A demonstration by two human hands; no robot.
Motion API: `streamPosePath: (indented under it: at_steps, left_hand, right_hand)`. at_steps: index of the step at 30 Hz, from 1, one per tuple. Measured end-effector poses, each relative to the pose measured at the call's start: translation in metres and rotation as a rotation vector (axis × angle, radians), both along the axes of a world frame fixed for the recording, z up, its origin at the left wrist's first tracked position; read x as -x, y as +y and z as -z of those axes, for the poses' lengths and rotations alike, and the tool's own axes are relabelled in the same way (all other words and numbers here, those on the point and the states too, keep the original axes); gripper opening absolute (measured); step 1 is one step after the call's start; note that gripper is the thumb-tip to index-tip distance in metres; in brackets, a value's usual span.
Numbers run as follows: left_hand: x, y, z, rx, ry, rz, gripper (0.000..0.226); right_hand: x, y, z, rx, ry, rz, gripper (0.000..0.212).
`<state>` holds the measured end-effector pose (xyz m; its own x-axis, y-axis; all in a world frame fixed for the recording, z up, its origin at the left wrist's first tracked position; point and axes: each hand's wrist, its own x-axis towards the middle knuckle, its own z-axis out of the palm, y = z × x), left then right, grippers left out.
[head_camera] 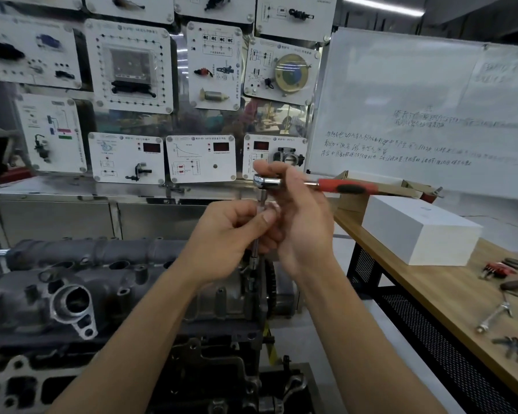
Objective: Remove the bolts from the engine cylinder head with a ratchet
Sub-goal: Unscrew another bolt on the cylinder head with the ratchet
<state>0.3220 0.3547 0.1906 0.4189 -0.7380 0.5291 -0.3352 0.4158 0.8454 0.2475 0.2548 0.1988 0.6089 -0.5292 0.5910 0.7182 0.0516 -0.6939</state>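
Cylinder head (81, 282): it is sitting low on the left, on top of the engine block (216, 369), just below my hands; I am not seeing any removed bolts lying on it, and its holes are too dark for me to tell which are holding one
Left hand (228, 234): I am pinching the extension bar (255, 249) between my thumb and curled fingers, steadying it upright
Socket (253, 263): it is hanging at the bar's lower end, at the right end of the head beside the toothed sprocket (270, 282); I cannot tell whether it is seating on a bolt
Ratchet (268, 182): its chrome head is riding on top of the bar, with the red handle pointing right towards the bench
Right hand (302, 222): I am curling my fingers round the ratchet's head, not its handle
Bench (431, 282): it is carrying a white box (419, 228) and loose tools (497, 312) on the right; no bolts are showing there
Progress: I am judging that I am lining the tool up on one bolt, with the loosening and lifting out yet to come
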Motion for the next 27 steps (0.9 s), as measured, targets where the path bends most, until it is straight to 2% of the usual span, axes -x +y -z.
streamPosePath:
  at_steps: [3, 5, 7, 9, 10, 12, 13, 14, 15, 17, 20, 22, 23, 25, 27]
  left_hand:
    - [-0.007, 0.001, -0.005, -0.083, -0.069, 0.087, 0.021]
    - [-0.010, 0.000, -0.007, -0.098, -0.079, 0.072, 0.016]
    - [-0.011, -0.001, -0.005, -0.073, -0.079, -0.022, 0.015]
    - [-0.008, -0.003, -0.003, -0.026, -0.087, -0.182, 0.016]
    - [-0.006, -0.004, -0.002, 0.000, -0.104, -0.265, 0.016]
    - [-0.001, -0.007, 0.001, 0.067, -0.227, -0.453, 0.023]
    - [0.003, -0.007, 0.001, 0.088, -0.302, -0.531, 0.027]
    - [0.005, -0.007, 0.001, 0.103, -0.346, -0.570, 0.029]
    - [0.007, -0.006, 0.001, 0.108, -0.358, -0.575, 0.026]
    - [0.003, -0.003, 0.000, 0.074, -0.283, -0.483, 0.012]
    - [0.000, 0.001, -0.006, 0.002, -0.012, -0.110, 0.012]
    - [-0.002, 0.002, -0.011, -0.041, -0.011, 0.041, 0.019]
    - [-0.003, 0.002, -0.012, -0.060, -0.034, 0.069, 0.021]
    - [-0.006, 0.002, -0.013, -0.085, -0.044, 0.072, 0.020]
    - [-0.006, 0.002, -0.012, -0.070, -0.027, 0.019, 0.017]
  right_hand:
    - [0.000, -0.013, -0.010, -0.270, 0.157, -0.421, 0.035]
    - [-0.003, -0.018, -0.015, -0.334, 0.203, -0.507, 0.034]
    - [-0.006, -0.015, -0.016, -0.332, 0.213, -0.443, 0.034]
    - [-0.009, -0.008, -0.012, -0.233, 0.112, -0.186, 0.029]
    - [-0.010, -0.004, -0.008, -0.081, 0.017, 0.053, 0.024]
    - [-0.011, 0.001, -0.001, 0.401, -0.192, 0.619, 0.013]
    - [-0.011, 0.003, 0.002, 0.639, -0.277, 0.825, 0.012]
    - [-0.010, 0.004, 0.004, 0.794, -0.332, 0.953, 0.013]
    - [-0.010, 0.005, 0.006, 0.844, -0.357, 0.997, 0.014]
    - [-0.010, 0.007, 0.007, 0.694, -0.325, 0.853, 0.014]
    - [-0.006, 0.008, 0.002, 0.096, -0.108, 0.224, 0.022]
    - [-0.003, -0.001, -0.006, -0.160, 0.097, -0.186, 0.032]
    - [-0.002, -0.006, -0.009, -0.242, 0.126, -0.329, 0.035]
    - [-0.001, -0.013, -0.009, -0.373, 0.086, -0.488, 0.031]
    - [-0.002, -0.012, -0.008, -0.374, 0.068, -0.479, 0.028]
